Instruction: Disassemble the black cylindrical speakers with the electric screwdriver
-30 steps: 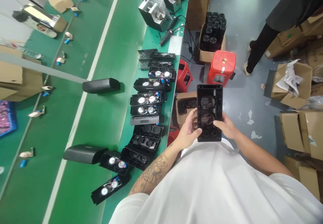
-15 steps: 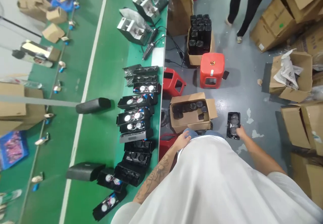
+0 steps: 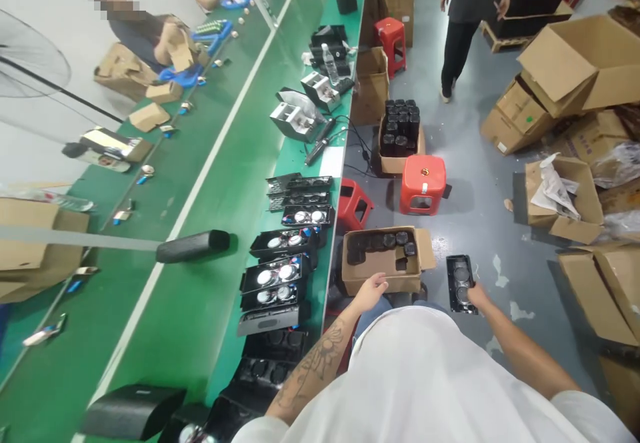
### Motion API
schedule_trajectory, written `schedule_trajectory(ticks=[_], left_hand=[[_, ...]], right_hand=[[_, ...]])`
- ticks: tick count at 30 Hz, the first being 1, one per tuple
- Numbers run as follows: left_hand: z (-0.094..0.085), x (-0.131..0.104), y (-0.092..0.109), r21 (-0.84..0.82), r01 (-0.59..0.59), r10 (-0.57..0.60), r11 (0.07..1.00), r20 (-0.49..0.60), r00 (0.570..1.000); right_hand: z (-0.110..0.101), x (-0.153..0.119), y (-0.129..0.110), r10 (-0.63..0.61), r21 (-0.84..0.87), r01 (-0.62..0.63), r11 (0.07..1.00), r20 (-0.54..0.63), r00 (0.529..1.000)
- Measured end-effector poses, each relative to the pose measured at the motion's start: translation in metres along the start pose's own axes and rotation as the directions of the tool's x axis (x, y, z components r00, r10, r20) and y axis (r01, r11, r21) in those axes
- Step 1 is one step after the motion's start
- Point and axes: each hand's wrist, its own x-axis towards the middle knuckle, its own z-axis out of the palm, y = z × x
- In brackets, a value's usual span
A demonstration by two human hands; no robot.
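Out to my right, my right hand (image 3: 477, 295) grips the lower right edge of a black speaker housing (image 3: 456, 271) with two round parts in it. The housing hangs over the grey floor. My left hand (image 3: 372, 292) is above my lap at the near edge of an open cardboard box (image 3: 357, 283), fingers stretched out and holding nothing. I cannot tell whether it touches the box. Black pieces (image 3: 389, 240) line the far side inside that box. On the table to my left lie several speaker housings (image 3: 273, 273), some with pairs of silvery round speakers.
A red stool (image 3: 423, 180) and a box packed with black parts (image 3: 399, 128) stand ahead. Cardboard boxes (image 3: 563, 193) line the right side. A person (image 3: 463, 23) stands farther up the aisle. The green table (image 3: 210, 243) runs along my left, with cables (image 3: 363, 146) hanging off its edge.
The camera view has tilted up, showing more of the aisle and people. My left hand has reached forward from my lap toward the box. My right hand still holds the speaker housing.
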Motion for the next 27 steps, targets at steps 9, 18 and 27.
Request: schedule_trajectory(ticks=[9, 18, 27], left_hand=[[-0.040, -0.013, 0.020, -0.136, 0.145, -0.123, 0.980, 0.162, 0.979], [-0.088, 0.004, 0.065, -0.564, 0.083, -0.143, 0.821, -0.062, 0.988], [-0.105, 0.016, 0.086, -0.607, 0.036, -0.166, 0.794, -0.159, 0.973]], right_hand=[[0.113, -0.043, -0.187, -0.248, -0.028, 0.264, 0.964, 0.262, 0.933], [0.149, -0.069, -0.297, -0.572, -0.118, 0.661, 0.741, 0.405, 0.714], [0.156, -0.041, -0.323, -0.642, -0.106, 0.725, 0.681, 0.392, 0.659]])
